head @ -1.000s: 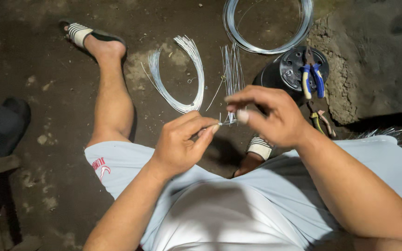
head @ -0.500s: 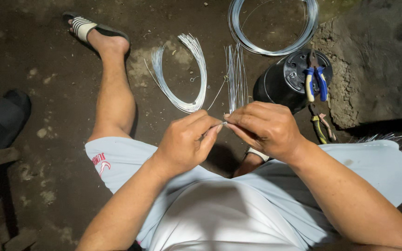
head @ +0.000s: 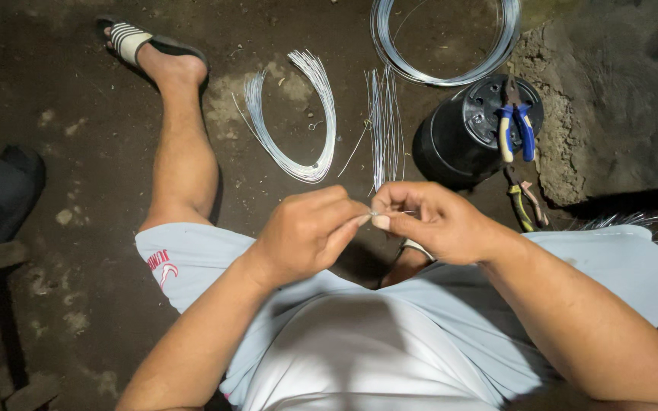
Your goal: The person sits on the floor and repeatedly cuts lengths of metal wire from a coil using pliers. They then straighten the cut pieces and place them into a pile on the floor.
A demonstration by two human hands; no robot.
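I sit over a dirt floor with both hands raised in front of my lap. My left hand [head: 306, 232] and my right hand [head: 436, 221] meet fingertip to fingertip, both pinching a short thin piece of wire [head: 375, 214]. Just beyond the hands lies a bundle of straight cut wires [head: 384, 125] on the ground. A bent U-shaped bunch of wires [head: 298, 129] lies to its left.
A large coil of wire [head: 443, 46] lies at the top. An upturned black bucket [head: 458, 137] carries blue-handled pliers [head: 513, 125]; a second pair of pliers [head: 525, 202] lies beside it. A rough stone block [head: 611, 99] stands right. My sandalled foot [head: 142, 46] stretches far left.
My hands have come closer together and dropped slightly; a second ago the right hand was held higher, and now both pinch the wire at one point.
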